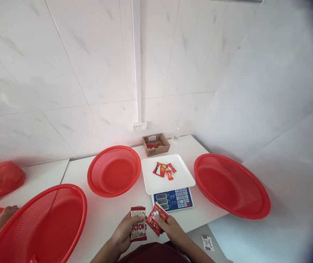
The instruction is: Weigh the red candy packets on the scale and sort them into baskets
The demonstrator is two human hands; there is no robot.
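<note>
My left grip (123,233) is closed on a white-and-red printed packet (138,236), held upright with my thumb across its front. My right grip (171,227) pinches a red packet (153,221), tilted, its top leaning left, my thumb over the printed face. The two packets are side by side just in front of me, near the front edge of the white surface (96,223).

Beyond them stands a digital scale (182,197), its blue panel of number keys and displays facing me. On its white weighing tray (151,184) lie a red-and-yellow packet (159,169), a small orange-red packet (170,175) and another small red packet (172,167), grouped close together.

Behind the tray sits an open cardboard box (159,150) marked SF, with red items inside too small to tell, and beside it a clear plastic container (176,136). A red basket (114,171) stands left of the tray, a larger basket (83,208) nearer on my left, and a third basket (233,188) to the right, jutting past the surface's edge. At far left, another person's hand (5,218) shows behind the larger basket, near red plastic bags (4,182).
</note>
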